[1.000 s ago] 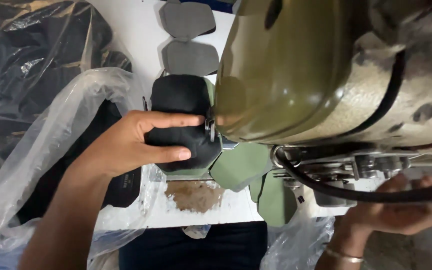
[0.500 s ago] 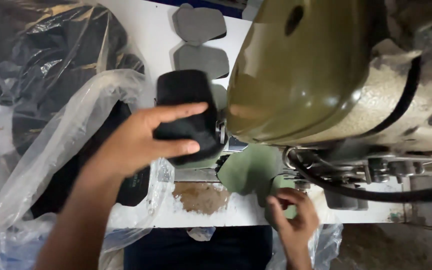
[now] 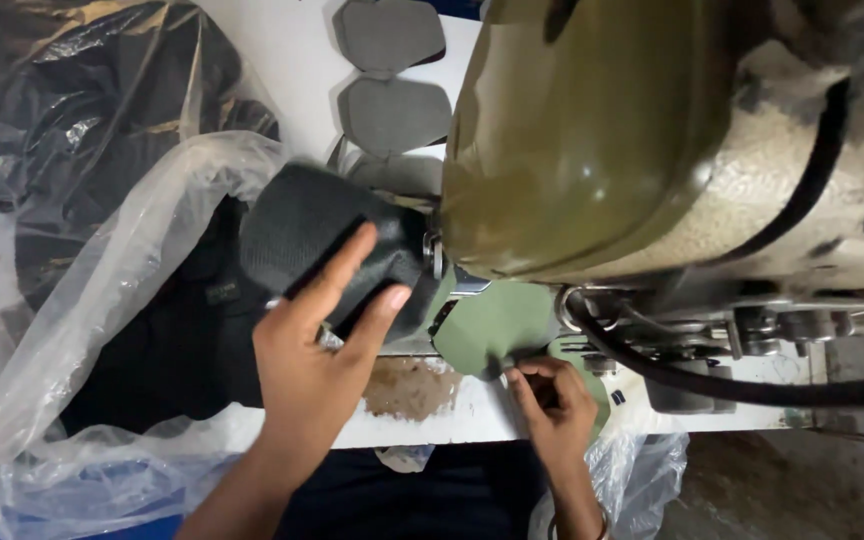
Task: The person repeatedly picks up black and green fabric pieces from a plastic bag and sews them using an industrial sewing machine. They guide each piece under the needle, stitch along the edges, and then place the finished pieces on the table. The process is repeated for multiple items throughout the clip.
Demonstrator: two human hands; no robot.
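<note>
My left hand (image 3: 317,350) lies flat on a black fabric piece (image 3: 297,235) and presses it against the needle area of an olive-green sewing machine (image 3: 592,140). Its fingers are spread over the cloth. My right hand (image 3: 552,395) pinches the lower edge of a green fabric piece (image 3: 497,320) lying under the machine head, on the white table (image 3: 452,415). The needle itself is hidden by the machine body.
Grey cut pieces (image 3: 392,115) lie in a row at the back of the table. A clear plastic bag (image 3: 62,330) with dark cloth fills the left side. A black cable (image 3: 712,385) runs along the machine's front. A brown stain (image 3: 412,385) marks the table edge.
My right hand came from the far right to the green piece and took hold of its edge. My left hand shifted lower on the black piece, which has turned slightly.
</note>
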